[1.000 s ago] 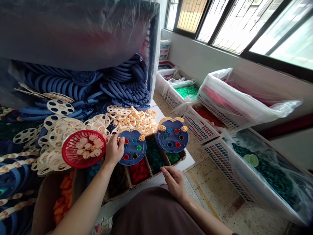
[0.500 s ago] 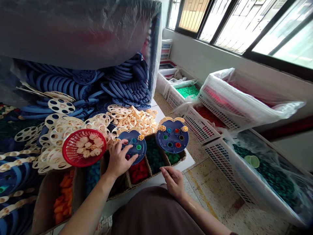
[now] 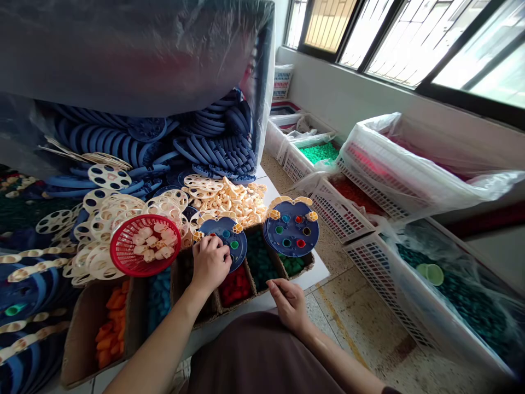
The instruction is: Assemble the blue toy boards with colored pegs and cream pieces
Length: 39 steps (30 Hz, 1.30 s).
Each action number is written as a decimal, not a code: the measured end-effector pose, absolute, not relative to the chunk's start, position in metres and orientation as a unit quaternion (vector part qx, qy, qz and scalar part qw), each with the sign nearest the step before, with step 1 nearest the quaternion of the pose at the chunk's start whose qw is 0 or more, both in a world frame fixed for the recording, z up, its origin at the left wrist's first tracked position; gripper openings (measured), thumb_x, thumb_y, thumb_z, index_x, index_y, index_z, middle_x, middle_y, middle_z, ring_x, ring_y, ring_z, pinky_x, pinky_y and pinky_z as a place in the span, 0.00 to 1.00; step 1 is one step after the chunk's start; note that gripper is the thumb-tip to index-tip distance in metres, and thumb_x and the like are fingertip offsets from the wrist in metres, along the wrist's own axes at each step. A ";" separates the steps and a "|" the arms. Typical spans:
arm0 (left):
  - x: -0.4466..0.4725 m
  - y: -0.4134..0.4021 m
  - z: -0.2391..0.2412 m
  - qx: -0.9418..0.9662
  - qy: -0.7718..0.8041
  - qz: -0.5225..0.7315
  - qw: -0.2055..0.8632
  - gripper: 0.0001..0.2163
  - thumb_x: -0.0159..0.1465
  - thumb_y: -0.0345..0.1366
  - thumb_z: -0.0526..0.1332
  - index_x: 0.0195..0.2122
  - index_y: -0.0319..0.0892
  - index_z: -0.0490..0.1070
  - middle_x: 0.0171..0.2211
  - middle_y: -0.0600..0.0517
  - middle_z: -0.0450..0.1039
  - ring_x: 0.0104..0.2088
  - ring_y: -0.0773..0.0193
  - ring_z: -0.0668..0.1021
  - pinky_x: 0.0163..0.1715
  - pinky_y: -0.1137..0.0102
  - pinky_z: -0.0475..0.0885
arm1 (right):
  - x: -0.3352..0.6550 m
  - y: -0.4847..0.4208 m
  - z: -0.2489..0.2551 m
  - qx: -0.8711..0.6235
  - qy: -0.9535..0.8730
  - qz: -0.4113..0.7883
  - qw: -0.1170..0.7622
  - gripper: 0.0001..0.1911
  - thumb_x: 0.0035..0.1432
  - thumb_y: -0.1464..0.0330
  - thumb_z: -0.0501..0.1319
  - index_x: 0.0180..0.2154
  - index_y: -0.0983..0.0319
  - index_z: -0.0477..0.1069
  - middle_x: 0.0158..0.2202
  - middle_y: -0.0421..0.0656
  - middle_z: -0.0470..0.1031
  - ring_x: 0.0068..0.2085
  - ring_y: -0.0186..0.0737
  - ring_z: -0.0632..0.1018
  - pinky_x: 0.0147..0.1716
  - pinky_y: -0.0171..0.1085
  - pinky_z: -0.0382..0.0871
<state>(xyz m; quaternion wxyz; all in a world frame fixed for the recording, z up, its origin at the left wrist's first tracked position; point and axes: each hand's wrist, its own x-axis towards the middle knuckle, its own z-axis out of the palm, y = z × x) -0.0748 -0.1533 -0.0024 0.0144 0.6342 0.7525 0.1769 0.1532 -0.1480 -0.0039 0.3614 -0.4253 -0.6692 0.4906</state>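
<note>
My left hand [image 3: 210,265] rests over the left part of a round blue plate [image 3: 240,256], its fingers curled and bunched. Whatever lies under the fingertips is hidden. On that plate a green and a blue piece show in holes, and cream parts sit along its upper edge. My right hand [image 3: 288,302] is closed in front of the boxes, thumb against the fingers; any small thing inside cannot be made out. A second blue plate [image 3: 292,227], apparently the top of a stack, carries several coloured pieces. Below the plates are cardboard compartments with red pieces [image 3: 235,287] and dark green pieces [image 3: 261,262].
A red basket [image 3: 118,257] of pale pieces stands at left among cream rings [image 3: 109,180]. Cream parts [image 3: 240,202] lie heaped behind the plates. Orange pieces [image 3: 110,334] and blue pieces [image 3: 159,293] fill compartments at left. White crates [image 3: 381,273] line the right side.
My left hand's spread fingers have drawn together and curled over the left plate. My right hand stays closed in about the same place. The view has shifted slightly.
</note>
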 end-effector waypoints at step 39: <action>-0.040 -0.636 -0.064 0.098 0.563 0.600 0.560 0.13 0.51 0.46 0.70 0.27 0.40 0.77 0.23 0.53 0.74 0.25 0.64 0.75 0.26 0.72 0.70 | 0.010 -0.391 -0.046 -0.126 -0.844 0.518 -0.061 0.23 0.59 0.50 0.61 0.25 0.62 0.78 0.17 0.40 0.70 0.20 0.37 0.70 0.21 0.34 0.62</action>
